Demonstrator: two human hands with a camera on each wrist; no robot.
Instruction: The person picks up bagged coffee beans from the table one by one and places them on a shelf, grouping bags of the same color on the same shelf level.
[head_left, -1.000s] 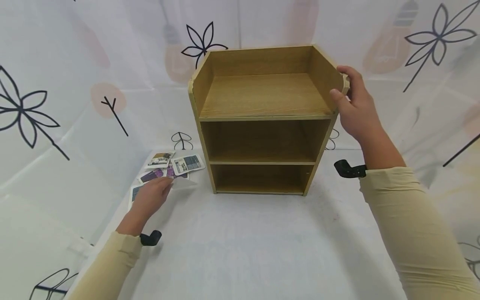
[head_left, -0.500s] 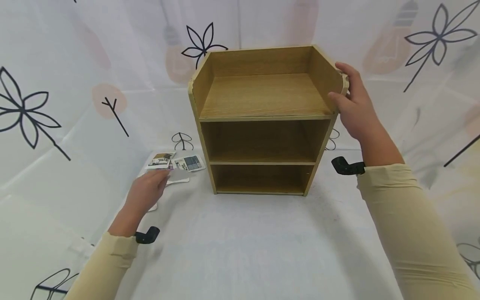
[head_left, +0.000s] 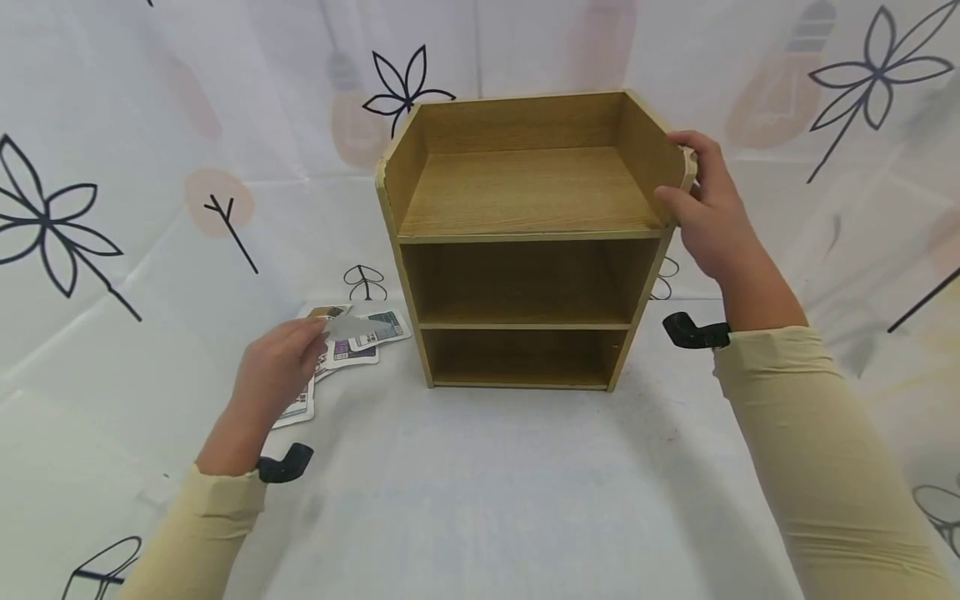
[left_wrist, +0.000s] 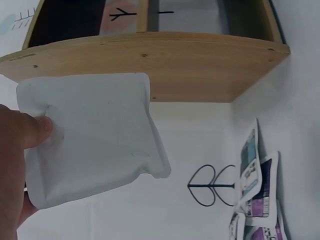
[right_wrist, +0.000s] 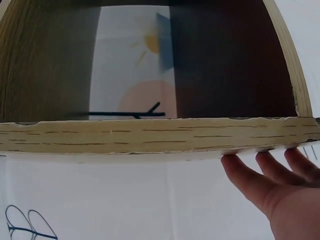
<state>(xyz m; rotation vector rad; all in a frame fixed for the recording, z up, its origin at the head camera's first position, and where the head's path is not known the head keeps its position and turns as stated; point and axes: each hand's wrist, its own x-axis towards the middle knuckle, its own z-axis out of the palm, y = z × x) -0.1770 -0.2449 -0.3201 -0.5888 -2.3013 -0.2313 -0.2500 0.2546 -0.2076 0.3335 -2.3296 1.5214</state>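
Observation:
My left hand (head_left: 273,371) pinches a flat white sachet (left_wrist: 95,135) by one edge, with the thumb on its plain face in the left wrist view. The sachet is lifted above a small heap of printed sachets (head_left: 354,352) to the left of the wooden shelf unit (head_left: 528,196). At the unit's top right, my right hand (head_left: 712,212) grips the side panel, thumb on the inner face. The right wrist view shows fingertips (right_wrist: 232,162) against the panel's outer side; the thumb is hidden there.
The small shelf unit stands upright near the back of a white table (head_left: 495,483). It has a raised-sided top and two compartments below. A patterned white cloth (head_left: 285,108) hangs behind and at the sides.
My left hand has lifted the sachet off the heap and drawn back a little to the left, uncovering sachets beneath. The right hand keeps its grip on the shelf unit, barely shifting.

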